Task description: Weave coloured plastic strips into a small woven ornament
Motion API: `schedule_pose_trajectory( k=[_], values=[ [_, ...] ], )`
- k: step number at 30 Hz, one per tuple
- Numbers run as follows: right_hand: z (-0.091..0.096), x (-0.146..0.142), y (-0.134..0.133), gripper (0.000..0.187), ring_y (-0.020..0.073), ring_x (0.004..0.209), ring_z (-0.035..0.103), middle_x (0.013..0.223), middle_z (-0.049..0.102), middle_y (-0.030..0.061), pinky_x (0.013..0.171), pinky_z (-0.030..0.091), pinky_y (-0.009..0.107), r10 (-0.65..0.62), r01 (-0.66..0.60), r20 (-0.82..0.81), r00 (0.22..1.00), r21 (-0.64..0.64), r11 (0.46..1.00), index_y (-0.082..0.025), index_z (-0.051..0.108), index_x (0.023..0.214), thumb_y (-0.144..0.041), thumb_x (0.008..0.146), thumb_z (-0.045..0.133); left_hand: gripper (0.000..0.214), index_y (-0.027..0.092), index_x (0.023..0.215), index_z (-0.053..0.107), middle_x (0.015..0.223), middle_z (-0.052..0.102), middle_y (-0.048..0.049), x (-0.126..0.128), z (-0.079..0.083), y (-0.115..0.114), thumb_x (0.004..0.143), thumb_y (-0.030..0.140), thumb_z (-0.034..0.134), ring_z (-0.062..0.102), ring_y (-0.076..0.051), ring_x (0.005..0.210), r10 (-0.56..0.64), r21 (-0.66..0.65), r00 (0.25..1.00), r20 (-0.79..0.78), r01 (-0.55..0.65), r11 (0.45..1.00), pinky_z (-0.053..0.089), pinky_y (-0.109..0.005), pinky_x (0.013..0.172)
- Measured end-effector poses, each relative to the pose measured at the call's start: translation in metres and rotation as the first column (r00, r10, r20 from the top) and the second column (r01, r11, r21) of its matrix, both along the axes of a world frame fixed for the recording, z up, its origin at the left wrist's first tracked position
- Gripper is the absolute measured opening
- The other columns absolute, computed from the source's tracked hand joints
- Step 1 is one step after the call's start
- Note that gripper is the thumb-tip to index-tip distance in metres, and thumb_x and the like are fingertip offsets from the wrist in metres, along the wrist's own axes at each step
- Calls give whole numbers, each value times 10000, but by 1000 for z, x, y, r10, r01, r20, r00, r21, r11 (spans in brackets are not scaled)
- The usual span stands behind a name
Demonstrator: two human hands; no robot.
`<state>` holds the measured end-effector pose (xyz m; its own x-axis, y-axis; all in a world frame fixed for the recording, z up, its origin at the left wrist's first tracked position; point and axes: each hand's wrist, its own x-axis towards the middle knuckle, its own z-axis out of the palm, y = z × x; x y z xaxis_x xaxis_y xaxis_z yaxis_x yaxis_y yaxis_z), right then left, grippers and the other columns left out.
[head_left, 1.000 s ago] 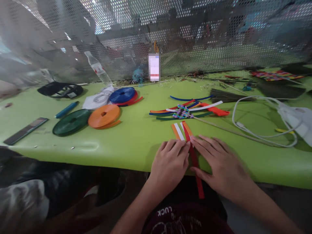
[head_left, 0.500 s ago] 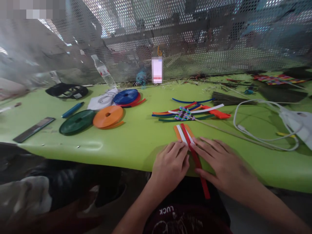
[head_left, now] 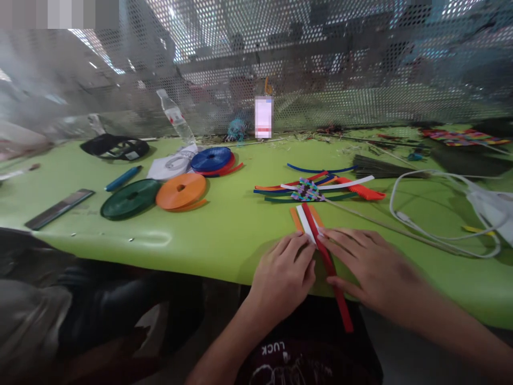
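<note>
My left hand (head_left: 284, 274) and my right hand (head_left: 368, 267) lie flat, fingers stretched out, on a small bundle of flat strips at the near edge of the green table (head_left: 224, 224). A long red strip (head_left: 326, 262) runs between the two hands and hangs over the table edge. White (head_left: 306, 224) and orange (head_left: 295, 219) strip ends stick out beyond my fingertips. Farther back lies a small woven piece (head_left: 306, 190) with coloured strips fanning out of it.
Strip reels lie at the left: green (head_left: 128, 199), orange (head_left: 181, 191), blue over red (head_left: 211, 159). A blue pen (head_left: 122, 178), a dark ruler (head_left: 60, 208), a black mask (head_left: 114, 147), a plastic bottle (head_left: 175, 118) and a white cable (head_left: 436, 208) are also there. A perforated screen (head_left: 320, 80) closes the back.
The red strip has slid forward across the bundle, its far end now reaching toward the woven piece. Both hands stay pressed on the strips; the view shifted slightly.
</note>
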<state>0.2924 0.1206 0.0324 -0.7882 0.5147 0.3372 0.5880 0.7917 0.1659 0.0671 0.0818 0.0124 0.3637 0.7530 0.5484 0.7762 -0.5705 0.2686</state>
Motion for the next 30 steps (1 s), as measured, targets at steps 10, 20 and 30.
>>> schedule_pose_trajectory(
  k=[10,20,30],
  values=[
    [-6,12,4,631,324,1276,576,1444,631,134,1038,440,510,21,-22,-8,1000,-66,998,-168,540,1479,-611,1032,488,264,160,1256,635,1340,661,-102,-2,4,0,1016,169,524,606,-250,1293,-32,-38,997,-77,30,999,573,-424,1082],
    [-5,17,7,648,336,1271,572,1450,622,127,1027,415,502,24,-24,-1,1000,-99,995,-223,546,1479,-662,1003,509,299,138,1285,635,1305,704,-87,1,-1,1,1006,153,529,632,-245,1277,-8,41,998,-62,10,999,578,-416,1076],
    [-6,18,5,668,328,1273,556,1446,618,118,1019,404,486,9,-9,0,1000,-122,992,-235,518,1497,-685,1005,482,342,105,1305,633,1315,706,-100,1,0,-1,980,141,532,630,-253,1286,-1,61,996,-84,6,998,567,-416,1098]
  ],
)
